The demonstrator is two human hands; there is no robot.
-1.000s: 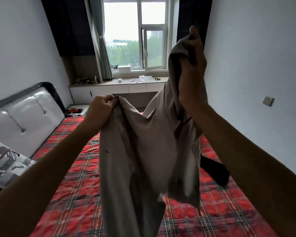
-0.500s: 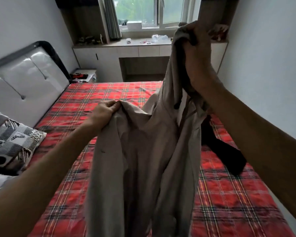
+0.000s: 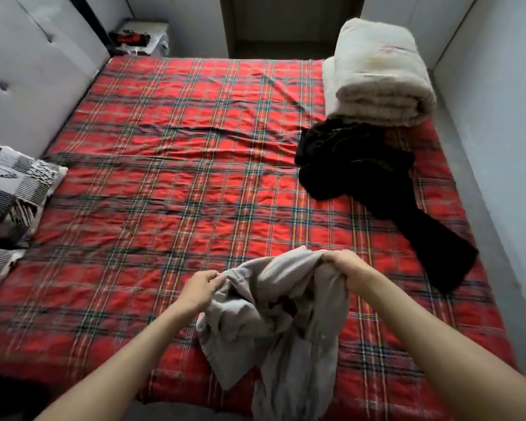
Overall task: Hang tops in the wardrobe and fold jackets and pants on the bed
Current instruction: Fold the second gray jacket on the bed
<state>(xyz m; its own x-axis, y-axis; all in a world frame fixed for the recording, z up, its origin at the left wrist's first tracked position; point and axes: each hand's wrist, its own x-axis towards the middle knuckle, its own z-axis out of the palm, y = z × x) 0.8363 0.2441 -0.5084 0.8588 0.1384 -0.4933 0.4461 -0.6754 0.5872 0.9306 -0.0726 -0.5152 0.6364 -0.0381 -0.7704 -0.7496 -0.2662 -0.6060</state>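
A crumpled beige garment [image 3: 274, 323] lies at the near edge of the bed with the red plaid cover [image 3: 170, 183]; its lower part hangs over the edge. My left hand [image 3: 199, 288] pinches its left upper edge. My right hand [image 3: 351, 268] grips its right upper edge in a fist. A black garment [image 3: 356, 168] lies bunched on the right side of the bed, one long part stretching toward the near right.
A folded white quilt [image 3: 380, 77] sits at the bed's far right corner. Black-and-white patterned pillows [image 3: 9, 186] lie at the left beside the grey padded headboard [image 3: 34, 74]. A nightstand [image 3: 140, 36] stands at the far left. A grey wall [image 3: 504, 123] runs close along the right.
Both hands came down from chest and head height to the bed, and the beige garment now rests on it. My view tilted down, so the window is out of sight.
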